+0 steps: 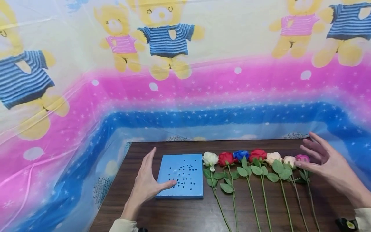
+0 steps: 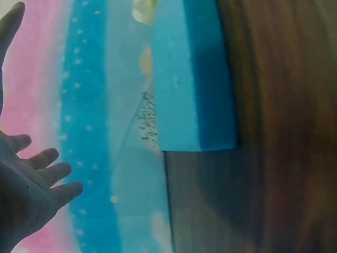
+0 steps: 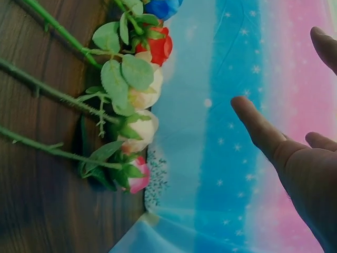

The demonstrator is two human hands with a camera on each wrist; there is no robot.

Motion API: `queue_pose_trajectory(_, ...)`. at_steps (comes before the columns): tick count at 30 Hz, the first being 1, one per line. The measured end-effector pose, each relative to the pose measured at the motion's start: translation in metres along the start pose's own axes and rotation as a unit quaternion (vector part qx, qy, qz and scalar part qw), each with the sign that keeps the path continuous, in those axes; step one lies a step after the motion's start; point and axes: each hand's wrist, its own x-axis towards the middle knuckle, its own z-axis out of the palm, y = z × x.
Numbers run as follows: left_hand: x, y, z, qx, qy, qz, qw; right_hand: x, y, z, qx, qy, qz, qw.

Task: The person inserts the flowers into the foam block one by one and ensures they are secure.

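A flat light-blue block with many small dark holes in its top lies on the table. My left hand hovers at its left side, fingers pointing up and thumb stretched over the block's near part. In the left wrist view the palm and spread fingers of that hand are apart from the block's side. To the right, several roses lie in a row, from a white one to a pink one. Above the pink end my right hand is held up with nothing in it, fingers parted and slightly bent.
Red roses, a blue rose and cream roses make up the middle of the row, their long leafy stems running toward the near edge. Behind the brown wooden table hangs a bear-patterned cloth, which also covers both sides.
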Motion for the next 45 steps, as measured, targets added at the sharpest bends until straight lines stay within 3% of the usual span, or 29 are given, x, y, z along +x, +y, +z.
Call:
queue_pose_trajectory(7, -0.011, -0.023, 0.015, 0.023, -0.033, -0.035, 0.9986, -0.008, 0.015, -0.014, -0.048, -0.021, 0.020, 0.9984)
queue_pose_trajectory(11, -0.014, -0.033, 0.023, 0.048, -0.050, -0.056, 0.9961, -0.017, 0.030, -0.020, 0.038, -0.055, 0.014, 0.9977)
queue_pose_trajectory(14, -0.015, -0.041, 0.030, 0.067, -0.061, -0.071, 0.9934, -0.024, 0.044, -0.027, 0.141, -0.102, 0.004, 0.9847)
queue_pose_trajectory(17, -0.015, -0.049, 0.036, 0.087, -0.073, -0.078, 0.9904, -0.031, 0.058, -0.031, 0.170, -0.126, 0.011, 0.9773)
queue_pose_trajectory(23, -0.015, -0.062, 0.046, 0.099, -0.100, -0.080, 0.9868, -0.043, 0.079, -0.035, 0.171, -0.123, 0.045, 0.9764)
queue_pose_trajectory(27, -0.015, -0.065, 0.049, 0.103, -0.108, -0.087, 0.9850, -0.050, 0.087, -0.037, 0.154, -0.114, 0.065, 0.9793)
queue_pose_trajectory(33, -0.012, -0.067, 0.051, 0.113, -0.131, -0.091, 0.9807, -0.058, 0.096, -0.035, 0.061, -0.087, 0.145, 0.9838)
queue_pose_trajectory(45, -0.010, -0.072, 0.055, 0.120, -0.153, -0.114, 0.9743, -0.059, 0.102, -0.023, -0.009, -0.056, 0.244, 0.9681)
